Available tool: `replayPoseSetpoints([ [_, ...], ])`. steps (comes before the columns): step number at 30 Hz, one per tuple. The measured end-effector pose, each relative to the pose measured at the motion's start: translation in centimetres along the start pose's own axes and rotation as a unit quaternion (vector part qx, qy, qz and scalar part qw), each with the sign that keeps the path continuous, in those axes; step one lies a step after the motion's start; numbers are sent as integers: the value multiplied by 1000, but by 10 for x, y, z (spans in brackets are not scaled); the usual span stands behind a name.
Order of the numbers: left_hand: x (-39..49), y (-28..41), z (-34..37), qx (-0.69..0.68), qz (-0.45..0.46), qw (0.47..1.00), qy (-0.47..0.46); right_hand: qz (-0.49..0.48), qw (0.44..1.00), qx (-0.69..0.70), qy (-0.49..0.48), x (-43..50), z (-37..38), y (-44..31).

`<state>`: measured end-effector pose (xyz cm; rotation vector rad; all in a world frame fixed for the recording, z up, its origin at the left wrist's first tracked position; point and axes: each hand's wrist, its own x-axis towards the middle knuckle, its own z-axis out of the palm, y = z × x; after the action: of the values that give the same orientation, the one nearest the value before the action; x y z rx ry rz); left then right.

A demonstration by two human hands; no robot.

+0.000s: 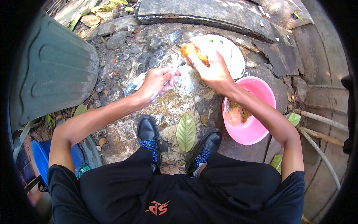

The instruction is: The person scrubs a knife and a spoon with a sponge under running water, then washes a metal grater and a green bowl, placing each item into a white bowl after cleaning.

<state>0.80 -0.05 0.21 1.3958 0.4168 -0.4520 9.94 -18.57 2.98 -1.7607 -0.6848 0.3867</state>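
My left hand [163,81] is closed around the handle of a metal spoon [181,63]; its bowl points towards my right hand [212,68]. That hand grips a yellow-orange sponge or scrubber [193,53], brightly lit, close to the spoon's bowl; its exact kind cannot be told. Behind it, a white plate [236,60] with small green marks lies on the ground. Under my right forearm stands a pink plastic basin [254,131] with a brown clump [243,113] and some liquid inside. A knife-like utensil with a blue and white handle [134,84] is beside my left wrist.
A large grey-green plastic bin [64,67] stands at the left, with a blue tub [39,156] below it. Stone slabs [201,12] edge the rough ground ahead. Bamboo-like poles [321,120] lie at the right. A green leaf [186,133] rests between my shoes.
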Motion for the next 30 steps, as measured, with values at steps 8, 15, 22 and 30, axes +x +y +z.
replayPoseSetpoints([
  [8,-4,1,17,23,-22,999,-25,-338,830,-441,-49,-14,10,38],
  [15,-8,0,28,91,24,996,-4,-48,982,-175,-60,-3,11,44],
  [22,-6,-6,28,124,88,988,-6,-12,983,-178,-35,12,8,58],
  [30,-9,8,21,58,-66,995,-34,58,980,-184,-50,0,10,49],
])
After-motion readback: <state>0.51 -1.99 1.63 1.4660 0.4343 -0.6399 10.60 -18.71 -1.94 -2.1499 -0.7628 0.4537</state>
